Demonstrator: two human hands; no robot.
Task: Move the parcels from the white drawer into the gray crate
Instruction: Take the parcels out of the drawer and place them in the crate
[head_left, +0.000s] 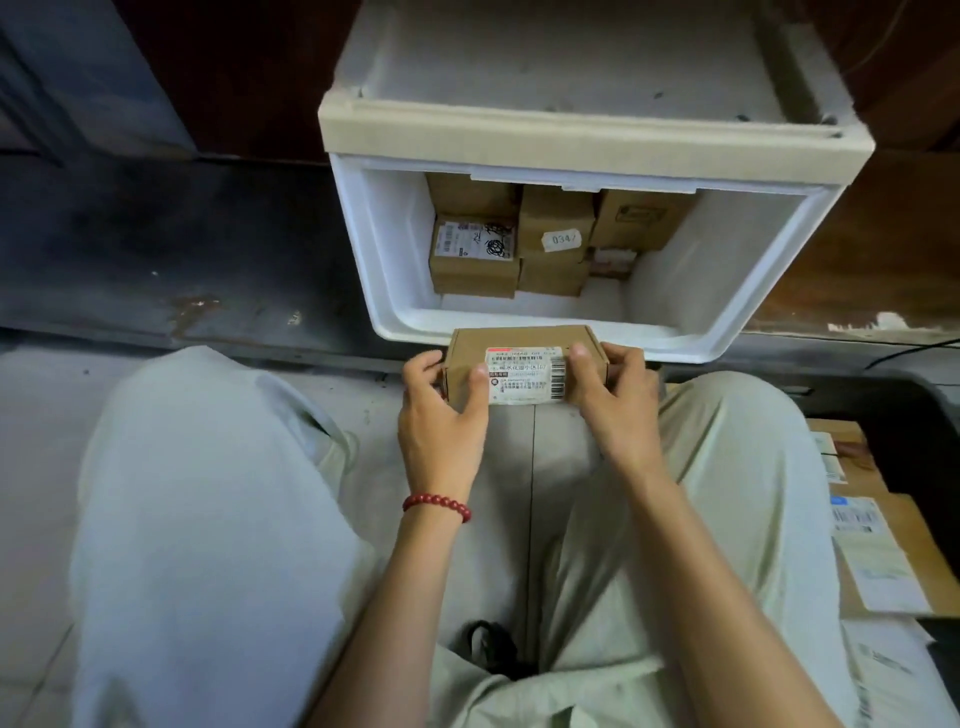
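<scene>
A small brown cardboard parcel (524, 343) with a white barcode label is held just in front of the pulled-out white drawer (395, 312). My left hand (441, 410) grips its left end and my right hand (613, 395) grips its right end, thumbs on the labelled face. Inside the drawer stand several more brown parcels: one with a scribbled label (474, 254), one marked 034 (557, 239) and one at the back right (641, 218). The gray crate (930, 415) shows at the right edge, with labelled parcels (878, 551) lying in it.
The drawer juts from a white cabinet (592, 130) against a dark wall. My legs in pale trousers (208, 519) fill the lower frame over a light floor. A dark ledge (156, 260) runs along the left.
</scene>
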